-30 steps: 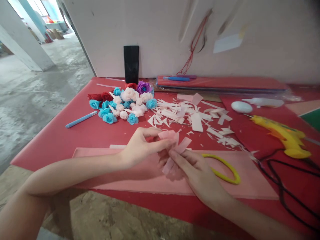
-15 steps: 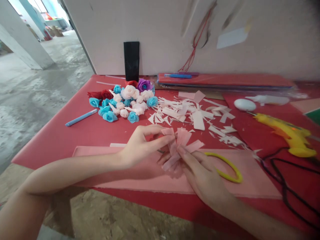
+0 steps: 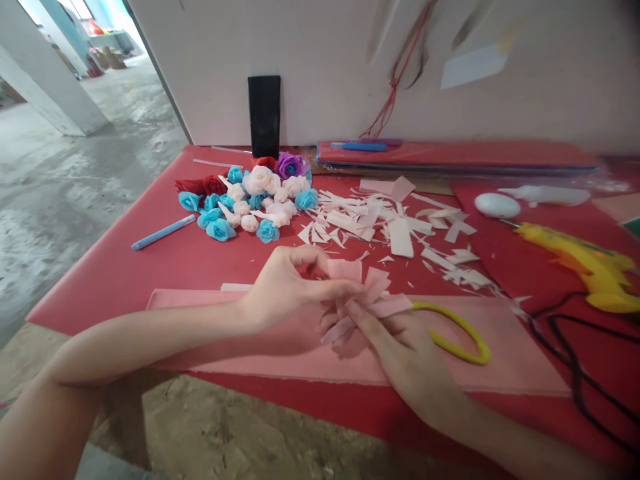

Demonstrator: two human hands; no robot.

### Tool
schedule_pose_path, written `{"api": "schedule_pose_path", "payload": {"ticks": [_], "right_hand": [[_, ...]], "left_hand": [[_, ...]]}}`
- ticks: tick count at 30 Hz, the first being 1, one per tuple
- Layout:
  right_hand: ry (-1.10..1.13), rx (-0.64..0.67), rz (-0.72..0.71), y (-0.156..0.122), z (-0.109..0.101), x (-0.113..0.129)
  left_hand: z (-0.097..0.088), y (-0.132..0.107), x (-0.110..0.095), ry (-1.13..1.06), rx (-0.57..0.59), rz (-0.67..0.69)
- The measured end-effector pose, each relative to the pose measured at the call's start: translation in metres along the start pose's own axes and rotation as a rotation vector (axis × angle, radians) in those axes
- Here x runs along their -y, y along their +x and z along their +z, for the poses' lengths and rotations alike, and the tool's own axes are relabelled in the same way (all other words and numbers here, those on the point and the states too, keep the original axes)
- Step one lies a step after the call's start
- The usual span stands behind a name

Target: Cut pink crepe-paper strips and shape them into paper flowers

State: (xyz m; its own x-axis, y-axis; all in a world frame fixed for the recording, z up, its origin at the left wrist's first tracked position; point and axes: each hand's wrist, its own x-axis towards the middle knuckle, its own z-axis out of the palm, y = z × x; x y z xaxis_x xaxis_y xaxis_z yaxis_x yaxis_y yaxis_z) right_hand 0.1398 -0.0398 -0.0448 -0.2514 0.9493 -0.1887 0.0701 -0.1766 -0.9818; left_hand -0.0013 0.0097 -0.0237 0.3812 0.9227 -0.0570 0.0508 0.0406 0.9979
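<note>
Pink crepe-paper strips fan out between my two hands, above a flat pink crepe sheet. My left hand pinches an upper strip between thumb and fingers. The thumb of my right hand presses on the base where the strips meet, its fingers closed behind them. Partly hidden by the right hand, a yellow loop lies on the sheet. Whether the strips are joined at their base is hidden by my fingers.
Paper flowers in blue, pink, red and purple cluster at the back left, near a black phone and a blue pen. Pale paper scraps lie behind my hands. A yellow glue gun with a black cord is at right.
My left thumb has moved right over the strips, closer to my right thumb. The strips have shifted and tilted a little. The view has moved slightly.
</note>
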Motion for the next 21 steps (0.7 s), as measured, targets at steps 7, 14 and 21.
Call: {"api": "schedule_pose_path", "payload": {"ticks": [7,14,21], "right_hand": [[0.040,-0.075,0.010,0.000,-0.003,-0.006],[0.132,-0.140,0.151,0.000,-0.002,-0.012],[0.089,-0.096,0.102,-0.003,-0.002,-0.005]], "left_hand": [[0.000,-0.002,-0.002,-0.015,0.041,0.083],[-0.001,-0.002,0.001,-0.009,0.000,0.076],[0.001,-0.001,0.001,-0.042,-0.015,0.039]]}}
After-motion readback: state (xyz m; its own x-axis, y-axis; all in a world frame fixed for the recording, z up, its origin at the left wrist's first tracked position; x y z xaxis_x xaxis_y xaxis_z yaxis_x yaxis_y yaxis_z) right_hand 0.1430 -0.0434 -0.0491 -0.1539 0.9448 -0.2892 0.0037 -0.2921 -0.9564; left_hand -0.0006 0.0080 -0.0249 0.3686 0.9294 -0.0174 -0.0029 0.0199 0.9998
